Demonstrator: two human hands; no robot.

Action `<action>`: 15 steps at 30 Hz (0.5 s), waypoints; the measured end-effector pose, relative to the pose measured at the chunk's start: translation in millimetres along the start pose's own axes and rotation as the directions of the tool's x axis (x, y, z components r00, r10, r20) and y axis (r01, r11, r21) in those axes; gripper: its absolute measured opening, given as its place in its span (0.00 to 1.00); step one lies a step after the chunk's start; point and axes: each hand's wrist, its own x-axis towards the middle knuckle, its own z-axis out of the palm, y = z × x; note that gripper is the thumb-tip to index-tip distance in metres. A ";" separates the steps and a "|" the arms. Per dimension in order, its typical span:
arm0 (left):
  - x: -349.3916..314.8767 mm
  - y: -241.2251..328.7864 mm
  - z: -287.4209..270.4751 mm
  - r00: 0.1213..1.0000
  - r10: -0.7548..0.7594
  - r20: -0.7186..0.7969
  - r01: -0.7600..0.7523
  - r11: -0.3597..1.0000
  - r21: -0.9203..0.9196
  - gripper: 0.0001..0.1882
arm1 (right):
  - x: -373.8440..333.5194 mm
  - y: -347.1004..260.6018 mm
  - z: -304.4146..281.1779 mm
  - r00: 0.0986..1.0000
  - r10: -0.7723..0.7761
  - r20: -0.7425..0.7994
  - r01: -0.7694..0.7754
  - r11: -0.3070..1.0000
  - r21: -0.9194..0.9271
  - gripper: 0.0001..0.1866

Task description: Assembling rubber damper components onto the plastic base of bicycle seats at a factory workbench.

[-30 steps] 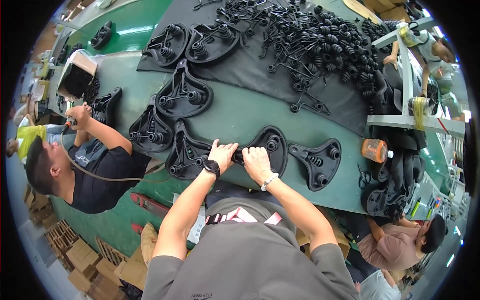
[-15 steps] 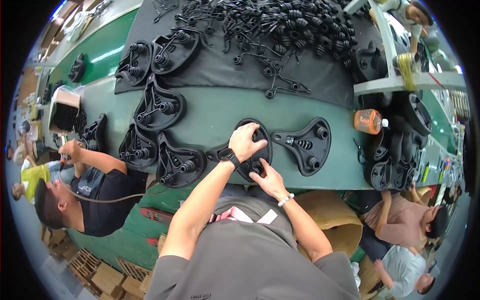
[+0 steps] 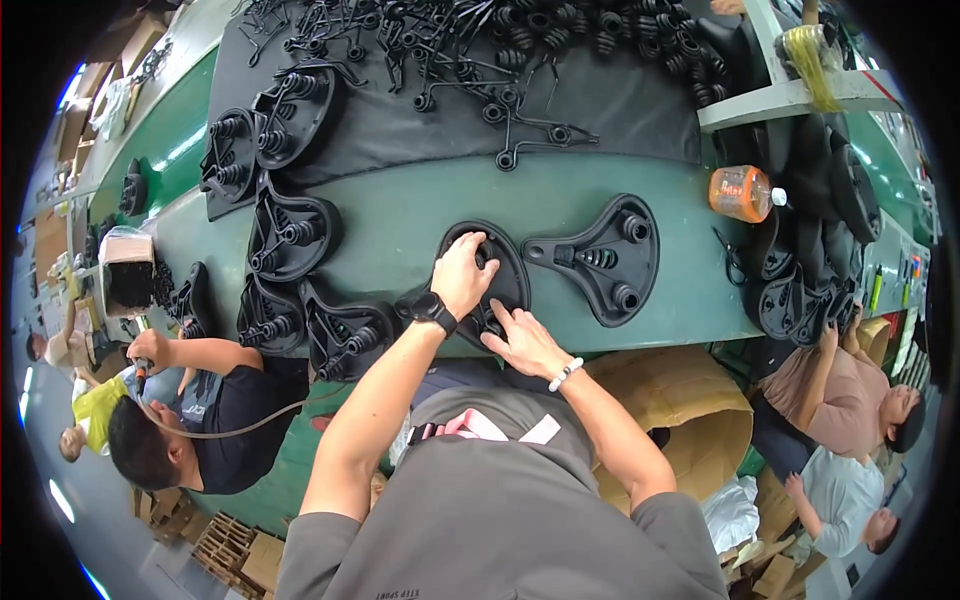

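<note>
An upturned black bicycle saddle lies near the table's front edge, its nose toward the left. My left hand, with a dark watch on the wrist, grips its far part, fingers bent over the fittings there. At the near part, my right hand, wearing a bead bracelet, has thumb and fingers closed round a fitting. Both hands hide most of the inside. Just to the right rests another upturned saddle, with coil springs at its two wide corners and one in its middle.
Several upturned saddles stand at the left. A black mat at the back bears wire frames and a heap of springs. An orange bottle and more saddles are at the right. Co-workers sit on both sides.
The view has shifted, so the table's things sit a little differently in it. Both hands stay on the same saddle. The co-worker's hand with a tool at the left has moved slightly.
</note>
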 end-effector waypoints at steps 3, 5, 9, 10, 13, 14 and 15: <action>7.6 7.4 -6.2 0.999 -0.023 0.038 0.022 0.999 0.036 0.24 | 2.6 5.4 -1.2 1.000 -0.030 0.006 0.031 0.998 -0.052 0.38; 8.7 13.0 -7.8 0.993 -0.081 0.084 0.076 0.995 0.067 0.23 | 1.2 8.9 0.1 0.998 -0.050 -0.026 0.049 0.997 -0.053 0.34; 19.5 15.5 2.4 0.987 -0.098 0.128 0.074 0.980 0.184 0.24 | 2.2 12.7 1.1 0.993 -0.072 -0.097 0.078 0.995 0.059 0.33; 19.0 13.1 4.2 0.986 -0.102 0.130 0.077 0.980 0.184 0.24 | 1.2 12.2 2.6 0.993 -0.070 -0.093 0.076 0.995 0.061 0.33; 8.6 -2.5 14.7 0.930 0.290 -0.225 -0.209 0.922 0.325 0.39 | -2.9 10.4 8.6 0.971 0.112 -0.213 -0.089 0.989 0.114 0.47; 8.4 -1.1 17.4 0.933 0.287 -0.217 -0.209 0.923 0.322 0.39 | -4.3 10.5 12.4 0.971 0.120 -0.209 -0.096 0.988 0.119 0.47; 8.6 0.5 20.8 0.947 0.176 -0.268 -0.101 0.957 0.271 0.42 | -4.6 9.5 17.1 0.933 0.227 -0.280 -0.177 0.965 0.192 0.54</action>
